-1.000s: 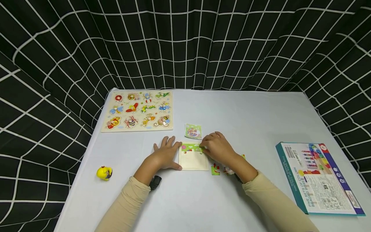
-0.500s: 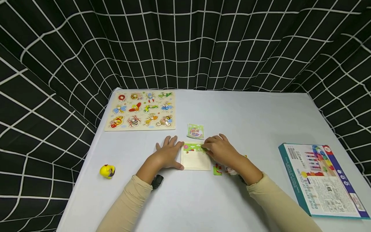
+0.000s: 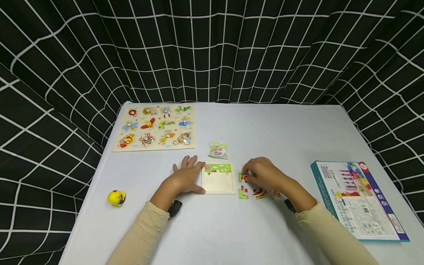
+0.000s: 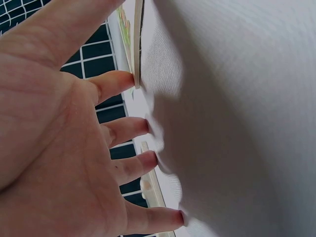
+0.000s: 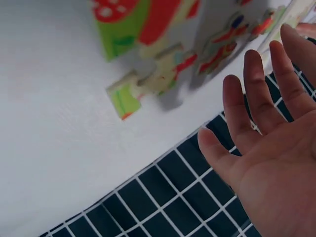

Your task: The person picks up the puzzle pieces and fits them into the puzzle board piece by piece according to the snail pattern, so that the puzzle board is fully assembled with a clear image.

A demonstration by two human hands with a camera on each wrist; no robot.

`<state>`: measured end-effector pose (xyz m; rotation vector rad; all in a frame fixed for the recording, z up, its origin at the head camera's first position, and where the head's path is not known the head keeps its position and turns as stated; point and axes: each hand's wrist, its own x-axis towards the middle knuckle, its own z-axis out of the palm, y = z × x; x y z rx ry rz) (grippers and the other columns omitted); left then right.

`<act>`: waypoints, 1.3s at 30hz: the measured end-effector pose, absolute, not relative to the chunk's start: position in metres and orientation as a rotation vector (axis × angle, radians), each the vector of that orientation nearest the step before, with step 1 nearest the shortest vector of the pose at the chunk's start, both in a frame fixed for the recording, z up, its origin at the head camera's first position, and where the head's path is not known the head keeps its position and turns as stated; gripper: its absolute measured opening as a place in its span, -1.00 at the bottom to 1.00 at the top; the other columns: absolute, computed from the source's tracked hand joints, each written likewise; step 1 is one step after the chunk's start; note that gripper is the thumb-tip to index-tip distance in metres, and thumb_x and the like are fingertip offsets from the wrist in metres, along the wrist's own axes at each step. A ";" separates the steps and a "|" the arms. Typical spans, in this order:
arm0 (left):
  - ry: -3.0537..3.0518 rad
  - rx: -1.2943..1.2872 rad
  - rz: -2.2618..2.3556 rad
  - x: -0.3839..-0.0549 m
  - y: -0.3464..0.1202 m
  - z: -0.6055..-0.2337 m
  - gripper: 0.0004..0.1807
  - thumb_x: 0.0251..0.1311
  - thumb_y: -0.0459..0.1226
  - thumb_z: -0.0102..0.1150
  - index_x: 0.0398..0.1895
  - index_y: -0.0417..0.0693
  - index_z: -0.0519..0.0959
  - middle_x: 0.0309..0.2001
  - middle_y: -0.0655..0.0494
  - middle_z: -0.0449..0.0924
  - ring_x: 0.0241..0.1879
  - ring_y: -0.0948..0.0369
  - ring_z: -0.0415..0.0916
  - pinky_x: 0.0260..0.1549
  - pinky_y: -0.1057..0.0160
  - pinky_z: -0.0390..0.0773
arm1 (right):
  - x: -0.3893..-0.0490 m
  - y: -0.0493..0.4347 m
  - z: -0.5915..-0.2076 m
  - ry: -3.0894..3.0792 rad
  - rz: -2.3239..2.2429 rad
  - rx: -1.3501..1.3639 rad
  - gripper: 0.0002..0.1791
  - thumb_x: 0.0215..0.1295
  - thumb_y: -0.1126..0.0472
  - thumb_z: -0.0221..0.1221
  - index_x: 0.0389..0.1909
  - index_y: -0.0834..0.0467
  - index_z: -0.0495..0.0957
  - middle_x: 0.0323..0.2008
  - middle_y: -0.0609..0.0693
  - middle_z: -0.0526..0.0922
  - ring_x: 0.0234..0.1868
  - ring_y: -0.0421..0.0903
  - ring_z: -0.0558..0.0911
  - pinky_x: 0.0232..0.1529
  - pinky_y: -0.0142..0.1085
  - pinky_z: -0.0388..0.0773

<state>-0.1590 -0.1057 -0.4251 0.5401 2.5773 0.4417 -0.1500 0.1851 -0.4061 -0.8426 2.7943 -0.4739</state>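
Note:
A small wooden puzzle tray [image 3: 216, 186] lies flat, with green picture pieces [image 3: 216, 168] along its far side. My left hand [image 3: 184, 179] spreads over its left edge, index finger and thumb touching the near and far corners there. To the right of the tray, my right hand [image 3: 266, 174] hovers above loose puzzle pieces, its fingertips beside a red and green piece [image 3: 240, 177]. Nearer lie another green and red piece [image 3: 243, 193] and a red and black one [image 3: 258, 193]. In the right wrist view the fingers [image 5: 256, 94] are extended, apart from the pieces.
Behind the tray lies a picture card [image 3: 218, 150]. A wooden insect peg board [image 3: 155, 127] occupies the far left of the white table. A yellow toy [image 3: 116, 198] sits at the left, and a flat toy box [image 3: 361, 200] lies at the right.
My right hand has left the tray's far right corner and moved right, over the loose pieces. The left hand stays at the tray's left edge.

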 end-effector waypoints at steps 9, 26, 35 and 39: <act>2.583 0.514 0.450 -0.159 -0.116 -0.425 0.10 -0.16 0.09 0.51 0.47 0.02 0.17 0.52 -0.18 -0.12 0.49 -0.19 -0.30 0.20 -0.54 -0.10 | -0.150 0.178 -0.414 2.828 -0.380 -0.911 -0.76 0.05 0.12 0.44 -0.24 0.03 0.68 -0.27 -0.19 0.64 -0.12 -0.13 0.59 0.19 0.08 0.37; 2.584 0.546 0.403 -0.160 -0.106 -0.423 0.10 -0.14 0.10 0.50 0.48 0.06 0.15 0.54 -0.12 -0.13 0.51 -0.16 -0.30 0.23 -0.50 -0.07 | -0.147 0.159 -0.414 2.900 -0.393 -1.065 -0.79 0.04 0.18 0.44 -0.28 0.05 0.69 -0.25 -0.13 0.67 -0.12 -0.10 0.59 0.15 0.05 0.39; 2.583 0.534 0.381 -0.160 -0.105 -0.425 0.10 -0.12 0.14 0.47 0.49 0.09 0.13 0.54 -0.11 -0.14 0.52 -0.14 -0.32 0.24 -0.49 -0.06 | -0.151 0.111 -0.415 2.866 -0.362 -1.193 -0.76 0.08 0.18 0.41 -0.19 0.04 0.69 -0.16 -0.09 0.68 -0.04 -0.07 0.60 0.22 0.12 0.34; 2.587 0.529 0.371 -0.160 -0.106 -0.426 0.09 -0.12 0.16 0.46 0.49 0.11 0.14 0.54 -0.10 -0.13 0.52 -0.15 -0.31 0.23 -0.49 -0.04 | -0.153 0.099 -0.421 2.856 -0.351 -1.248 -0.75 0.09 0.21 0.40 -0.17 0.01 0.71 -0.16 -0.08 0.69 -0.02 -0.05 0.59 0.22 0.09 0.34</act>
